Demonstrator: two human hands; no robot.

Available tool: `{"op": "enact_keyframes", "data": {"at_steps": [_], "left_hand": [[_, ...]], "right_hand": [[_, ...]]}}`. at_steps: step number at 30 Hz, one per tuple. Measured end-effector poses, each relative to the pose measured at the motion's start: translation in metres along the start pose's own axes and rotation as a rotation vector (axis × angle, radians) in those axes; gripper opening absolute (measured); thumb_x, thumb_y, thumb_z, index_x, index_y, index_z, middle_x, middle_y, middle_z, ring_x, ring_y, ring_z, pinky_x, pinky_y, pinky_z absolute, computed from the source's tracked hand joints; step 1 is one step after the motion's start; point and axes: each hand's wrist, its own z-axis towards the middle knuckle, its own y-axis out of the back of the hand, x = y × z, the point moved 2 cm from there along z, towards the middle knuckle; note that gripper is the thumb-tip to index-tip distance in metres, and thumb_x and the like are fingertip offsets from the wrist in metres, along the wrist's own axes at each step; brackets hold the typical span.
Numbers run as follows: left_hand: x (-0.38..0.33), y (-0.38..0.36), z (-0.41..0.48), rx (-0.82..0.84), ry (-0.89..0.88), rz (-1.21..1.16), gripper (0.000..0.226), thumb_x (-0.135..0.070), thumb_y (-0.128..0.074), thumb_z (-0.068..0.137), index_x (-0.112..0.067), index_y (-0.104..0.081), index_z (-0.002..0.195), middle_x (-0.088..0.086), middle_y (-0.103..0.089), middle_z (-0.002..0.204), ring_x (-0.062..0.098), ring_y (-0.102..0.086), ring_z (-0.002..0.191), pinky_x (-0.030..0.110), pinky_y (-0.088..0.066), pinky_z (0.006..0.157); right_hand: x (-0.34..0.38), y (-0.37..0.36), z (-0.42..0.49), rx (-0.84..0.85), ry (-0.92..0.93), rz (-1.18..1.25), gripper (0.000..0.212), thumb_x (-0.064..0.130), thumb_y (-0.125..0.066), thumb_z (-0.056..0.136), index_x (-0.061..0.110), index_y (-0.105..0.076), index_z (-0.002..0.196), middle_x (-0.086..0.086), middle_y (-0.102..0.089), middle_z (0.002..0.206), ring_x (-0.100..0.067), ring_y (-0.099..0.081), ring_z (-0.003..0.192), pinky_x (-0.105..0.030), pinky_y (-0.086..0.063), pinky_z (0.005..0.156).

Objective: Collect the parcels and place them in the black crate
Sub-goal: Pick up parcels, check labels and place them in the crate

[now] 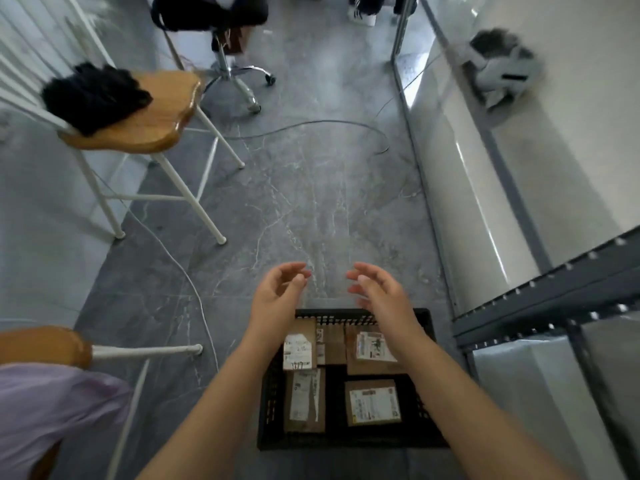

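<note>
A: Where is the black crate (349, 441) sitting?

B: It is sitting on the grey floor (294, 202), low in the view, between the two forearms. Its right wall is lying just beside the dark metal shelf frame (540, 299); its left and far edges are facing bare floor, so open room is lying ahead and to the left.

A: What is lying inside it?

B: Brown cardboard parcels with white printed labels. I am counting four plainly: one at the far left (300, 344), one at the far right (374, 351), one at the near left (304, 400) and one at the near right (373, 401). A smaller brown piece is showing between the two far ones, and I cannot tell whether it is a fifth. Dark crate bottom is showing between the parcels.

A: And the hands?

B: The left hand (277, 296) and the right hand (381, 292) are hovering over the crate's far edge, palms facing each other, apart. The fingers of both are spread loosely and curled a little, holding nothing.

A: What is standing around?

B: Two wooden-seated stools with white legs are standing at the left, one far (145, 116), one near (45, 344); a black cloth (93, 95) is lying on the far one. A thin cable (194, 289) is trailing across the floor to the left, well apart from the crate.
</note>
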Motion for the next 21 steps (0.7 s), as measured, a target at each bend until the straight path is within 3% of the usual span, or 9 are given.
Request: {"op": "enact_keyframes", "data": {"at_steps": [7, 11, 16, 21], "left_hand": [[-0.264, -0.034, -0.059, 0.233, -0.225, -0.044, 0.020, -0.008, -0.053, 0.095, -0.023, -0.064, 0.102, -0.012, -0.073, 0.092, 0.005, -0.068, 0.090, 0.014, -0.052, 0.077], [-0.387, -0.068, -0.084, 0.331, -0.360, -0.091, 0.022, -0.005, -0.050, 0.095, -0.022, -0.064, 0.098, -0.013, -0.073, 0.085, 0.005, -0.068, 0.084, 0.017, -0.053, 0.074], [-0.483, -0.106, -0.118, 0.434, -0.505, -0.111, 0.020, -0.007, -0.049, 0.096, -0.021, -0.063, 0.099, -0.004, -0.071, 0.091, 0.005, -0.067, 0.083, 0.015, -0.051, 0.072], [-0.518, -0.123, -0.147, 0.494, -0.591, -0.079, 0.015, -0.004, -0.049, 0.096, -0.012, -0.062, 0.100, 0.002, -0.068, 0.088, 0.000, -0.067, 0.073, 0.009, -0.048, 0.066]], "right_hand": [[0.238, 0.075, -0.105, -0.078, 0.192, 0.015, 0.023, 0.013, -0.046, 0.096, 0.030, -0.060, 0.103, 0.012, -0.069, 0.097, 0.002, -0.065, 0.078, -0.012, -0.048, 0.070], [0.348, 0.123, -0.159, -0.165, 0.357, 0.000, 0.022, 0.013, -0.047, 0.096, 0.030, -0.060, 0.103, 0.009, -0.069, 0.098, -0.001, -0.066, 0.079, -0.015, -0.050, 0.073], [0.428, 0.167, -0.211, -0.273, 0.550, 0.014, 0.021, 0.014, -0.048, 0.095, 0.026, -0.062, 0.105, 0.008, -0.070, 0.098, -0.005, -0.066, 0.083, -0.012, -0.050, 0.070], [0.458, 0.186, -0.237, -0.330, 0.650, 0.056, 0.021, 0.013, -0.048, 0.095, 0.028, -0.062, 0.101, 0.010, -0.071, 0.091, -0.001, -0.067, 0.076, -0.015, -0.053, 0.071]]}}
